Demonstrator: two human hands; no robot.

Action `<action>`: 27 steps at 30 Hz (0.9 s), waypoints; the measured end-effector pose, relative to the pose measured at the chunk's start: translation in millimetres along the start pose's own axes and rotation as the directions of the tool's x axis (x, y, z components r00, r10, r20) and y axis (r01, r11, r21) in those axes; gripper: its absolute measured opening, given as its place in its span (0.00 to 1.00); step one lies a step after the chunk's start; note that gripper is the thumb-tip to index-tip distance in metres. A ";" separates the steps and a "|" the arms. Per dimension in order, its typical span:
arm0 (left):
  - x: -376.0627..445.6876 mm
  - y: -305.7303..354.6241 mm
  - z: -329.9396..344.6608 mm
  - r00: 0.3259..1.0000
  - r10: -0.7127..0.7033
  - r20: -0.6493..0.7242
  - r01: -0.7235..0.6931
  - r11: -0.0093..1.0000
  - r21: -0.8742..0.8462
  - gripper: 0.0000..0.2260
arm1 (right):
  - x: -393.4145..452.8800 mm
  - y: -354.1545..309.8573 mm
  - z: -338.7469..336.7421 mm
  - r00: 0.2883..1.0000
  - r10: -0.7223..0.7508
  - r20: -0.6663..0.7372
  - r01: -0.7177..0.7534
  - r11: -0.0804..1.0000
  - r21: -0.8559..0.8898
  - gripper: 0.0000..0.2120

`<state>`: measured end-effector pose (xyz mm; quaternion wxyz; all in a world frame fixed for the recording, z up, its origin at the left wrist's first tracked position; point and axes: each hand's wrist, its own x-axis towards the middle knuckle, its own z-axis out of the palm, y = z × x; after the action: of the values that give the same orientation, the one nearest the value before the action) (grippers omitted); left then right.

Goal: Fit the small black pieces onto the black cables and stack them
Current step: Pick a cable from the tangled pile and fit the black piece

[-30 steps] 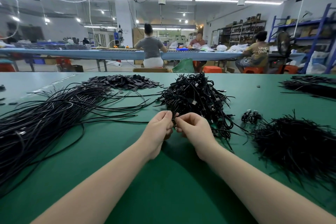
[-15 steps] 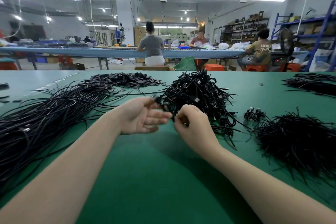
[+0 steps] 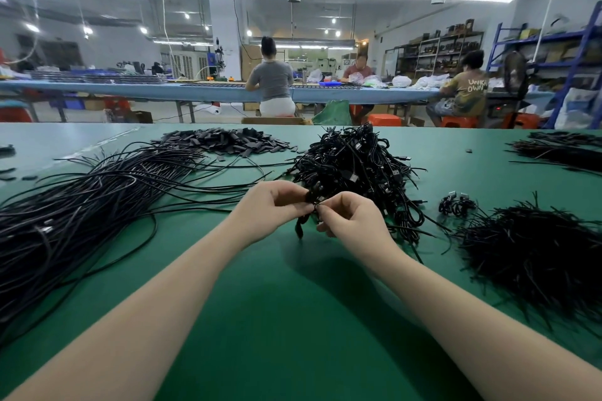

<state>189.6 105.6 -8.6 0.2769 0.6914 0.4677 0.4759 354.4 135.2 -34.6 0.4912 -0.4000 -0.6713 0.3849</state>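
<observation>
My left hand (image 3: pixel 272 205) and right hand (image 3: pixel 350 218) meet over the middle of the green-topped work table (image 3: pixel 277 319), pinching a coiled black cable (image 3: pixel 301 225) between them. A sprawl of long loose black cables (image 3: pixel 81 205) lies to my left, a tangled heap of coiled black cables (image 3: pixel 355 163) just behind my hands, a pile of small flat black pieces (image 3: pixel 224 140) behind and left, and a bristly mound of short black ties (image 3: pixel 537 251) to my right.

There is one view only, from a wide-angle camera worn on the person's head. It looks forward and down across the green worktop (image 3: pixel 293 319), and both forearms run up from the bottom corners to meet where the left hand (image 3: pixel 273 208) and right hand (image 3: pixel 351 221) make their grip near frame centre. That grip sits close to the lens. Beyond the grip the view reaches the far workshop, bowed by the lens.
</observation>
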 end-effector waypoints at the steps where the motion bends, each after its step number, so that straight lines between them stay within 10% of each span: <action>1: 0.6 0.3 2.9 0.999 -0.032 -0.015 0.032 0.999 -0.014 0.06 | -0.5 -0.3 -0.2 0.998 -0.058 -0.038 0.054 0.995 -0.086 0.08; 5: 6.5 10.5 14.9 0.918 -0.396 0.017 0.385 0.880 -0.279 0.03 | -6.8 -4.3 -5.4 0.857 -0.514 0.037 0.421 0.657 -0.625 0.03; 9: 7.6 22.0 3.3 0.718 -0.618 0.321 0.646 0.418 -0.639 0.05 | -9.1 -8.3 -9.5 0.560 -0.764 0.319 0.605 0.115 -0.788 0.05; 11: 6.2 23.0 -2.3 0.757 -0.572 0.315 0.610 0.448 -0.653 0.04 | -9.2 -10.7 -7.4 0.566 -0.779 0.271 0.605 0.169 -0.778 0.04; 14: 6.4 24.4 -3.8 0.849 -0.444 0.287 0.522 0.623 -0.582 0.09 | -12.2 -9.3 -5.5 0.744 -0.665 0.060 0.530 0.534 -0.659 0.01; 18: 6.6 15.1 -1.7 0.942 -0.293 0.166 0.323 0.924 -0.204 0.16 | -7.9 1.2 -9.8 0.890 -0.454 -0.044 0.379 0.788 -0.485 0.03; 23: 5.5 4.3 2.0 0.995 -0.092 -0.025 0.092 0.996 -0.016 0.04 | -9.8 1.1 -2.0 0.921 -0.389 -0.021 0.350 0.850 -0.394 0.04; 27: 5.5 1.3 6.7 0.977 -0.214 -0.022 0.212 0.975 -0.071 0.06 | -11.2 -2.6 1.0 0.904 -0.425 -0.052 0.343 0.792 -0.505 0.04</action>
<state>196.8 110.4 -8.0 0.3428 0.6204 0.5266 0.4694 355.2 123.8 -36.4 0.4964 -0.3947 -0.7706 0.0623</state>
